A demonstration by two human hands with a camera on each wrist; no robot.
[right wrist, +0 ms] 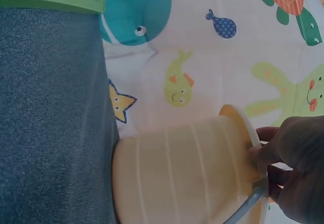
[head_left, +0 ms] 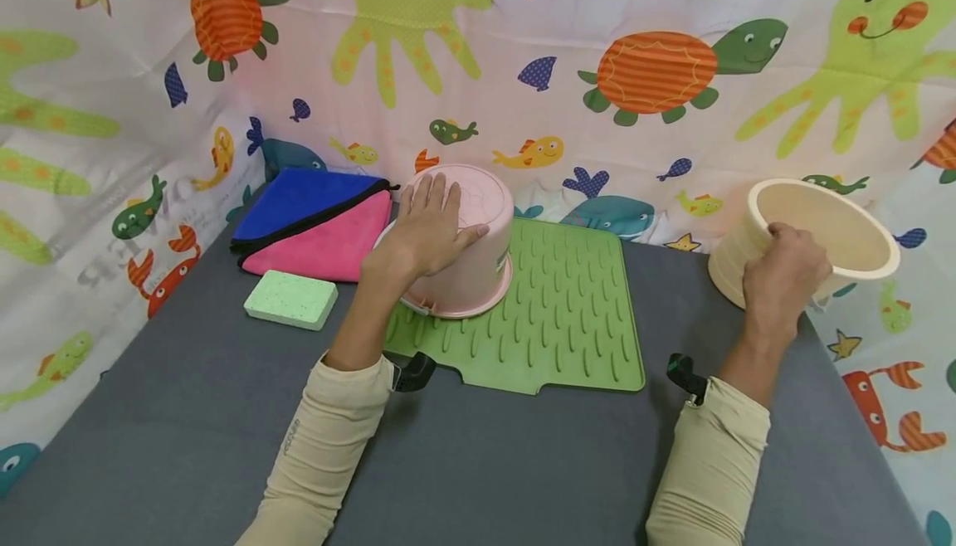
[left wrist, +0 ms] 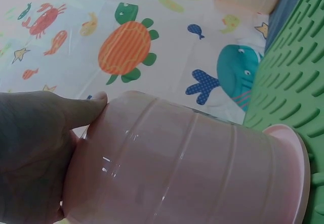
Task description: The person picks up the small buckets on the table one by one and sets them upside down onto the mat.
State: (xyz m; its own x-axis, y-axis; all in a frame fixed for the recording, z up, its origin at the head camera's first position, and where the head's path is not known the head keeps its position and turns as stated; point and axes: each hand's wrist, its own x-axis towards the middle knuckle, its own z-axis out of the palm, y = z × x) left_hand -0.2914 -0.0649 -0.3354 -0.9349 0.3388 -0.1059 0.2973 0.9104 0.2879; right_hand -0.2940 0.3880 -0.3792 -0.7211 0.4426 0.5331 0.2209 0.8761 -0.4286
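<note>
A pink bucket [head_left: 463,268] stands upside down on the green ridged drying mat [head_left: 568,314]. My left hand [head_left: 429,231] rests on its upturned base with fingers straight. In the left wrist view, the palm lies against the bucket's base [left wrist: 167,158] and its rim meets the mat. At the right, a cream bucket [head_left: 728,255] is upright, its mouth tilted toward me. My right hand [head_left: 787,272] grips its near rim. In the right wrist view, the fingers [right wrist: 266,153] pinch the rim beside a grey handle [right wrist: 245,206].
A folded blue and pink cloth [head_left: 321,218] with black edging lies at the back left. In front of it is a pale green sponge [head_left: 291,299]. The grey tabletop [head_left: 523,463] meets a sea-animal printed curtain [head_left: 463,56] at the back and sides.
</note>
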